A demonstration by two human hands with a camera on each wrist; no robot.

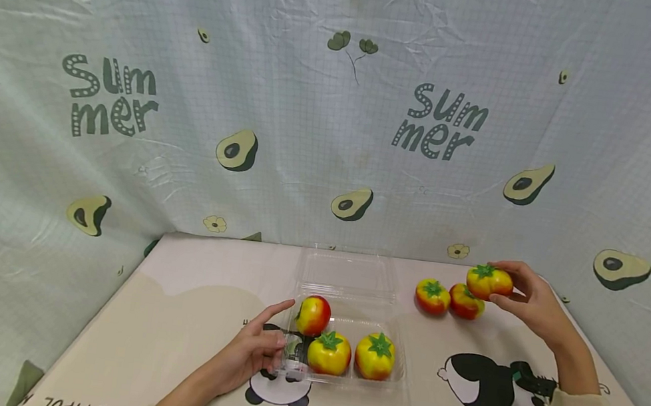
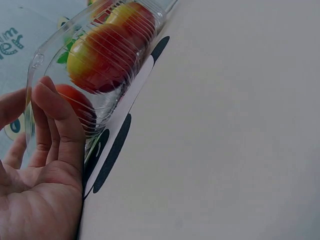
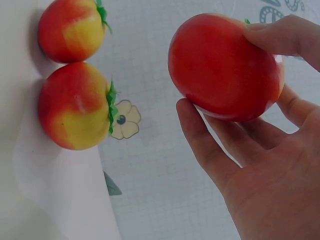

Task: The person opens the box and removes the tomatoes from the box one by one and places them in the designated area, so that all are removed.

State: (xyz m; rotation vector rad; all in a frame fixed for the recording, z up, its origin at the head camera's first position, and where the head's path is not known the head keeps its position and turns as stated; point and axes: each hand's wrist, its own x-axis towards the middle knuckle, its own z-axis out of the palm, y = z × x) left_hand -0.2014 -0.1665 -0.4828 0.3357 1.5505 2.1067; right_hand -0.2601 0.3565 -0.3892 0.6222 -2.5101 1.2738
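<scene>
My right hand (image 1: 533,307) grips a red-and-yellow tomato (image 1: 490,283) with a green leafy top, thumb on one side and fingers on the other. It is held raised off the table; in the right wrist view the tomato (image 3: 225,67) shows its red underside. Close by sit two more tomatoes, one (image 1: 432,297) at left and one (image 1: 467,302) partly behind the held one. At the left side of a clear plastic box (image 1: 400,369), my left hand (image 1: 251,348) holds its rim between thumb and curled fingers, index finger stretched out. Three tomatoes (image 1: 329,353) lie inside the box.
The box's clear lid (image 1: 347,274) is folded back toward the hanging cloth (image 1: 308,147) behind the table. Printed animal figures, among them a black-and-white one (image 1: 485,389), mark the pale tabletop (image 1: 178,333).
</scene>
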